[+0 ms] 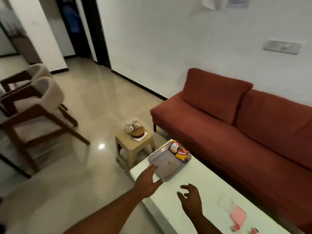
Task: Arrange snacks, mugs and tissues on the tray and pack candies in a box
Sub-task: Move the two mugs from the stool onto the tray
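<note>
I see the left hand [146, 181] spread, fingers straight against the near-left rim of the grey tray [166, 168], which sits at the far end of the white table [194, 173] with snacks [179, 152] along its far side. The right hand [191, 198] hovers over the table, loosely curled, holding nothing; two mugs [131, 125] stand on the stool [133, 143] beyond

- On my feed the left hand [148, 181] and left forearm [109, 211], lower middle of the frame, are bare skin right to the bottom edge.
- The right hand [190, 198] and right forearm [206, 224], just right of them, are equally bare and slightly blurred.
</note>
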